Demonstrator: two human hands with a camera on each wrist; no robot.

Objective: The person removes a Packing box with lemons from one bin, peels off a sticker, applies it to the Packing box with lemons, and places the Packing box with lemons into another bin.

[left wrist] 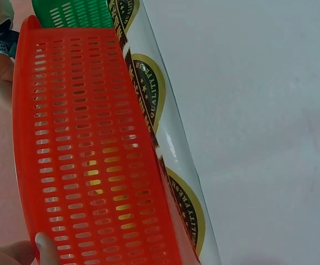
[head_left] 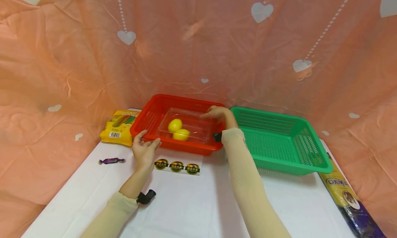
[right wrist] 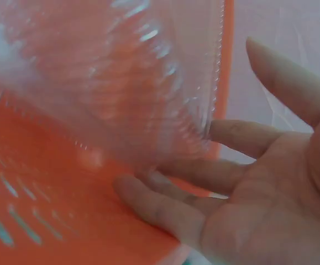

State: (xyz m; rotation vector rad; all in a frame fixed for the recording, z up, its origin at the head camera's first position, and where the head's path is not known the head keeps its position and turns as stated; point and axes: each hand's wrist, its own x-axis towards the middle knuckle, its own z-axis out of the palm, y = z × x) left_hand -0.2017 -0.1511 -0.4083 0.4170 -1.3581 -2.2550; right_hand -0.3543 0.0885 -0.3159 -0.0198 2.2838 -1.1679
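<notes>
Two lemons (head_left: 177, 129) lie in a clear plastic box (head_left: 198, 127) inside the red basket (head_left: 183, 147). At the basket's near left corner, my left hand (head_left: 145, 152) pinches the rim; the left wrist view shows a thumb (left wrist: 46, 249) over it. My right hand (head_left: 218, 113) reaches over the basket's right end. In the right wrist view its fairly straight fingers (right wrist: 242, 138) touch the corner of the plastic box, with the thumb held apart. Some fingertips there are hidden by the box.
A green basket (head_left: 273, 167) stands right of the red one. To the left are a yellow packet (head_left: 119, 129) and a purple wrapped candy (head_left: 111, 161). A sheet with fruit labels (head_left: 176, 166) lies partly under the red basket. A long packet (head_left: 347, 196) lies at the right edge.
</notes>
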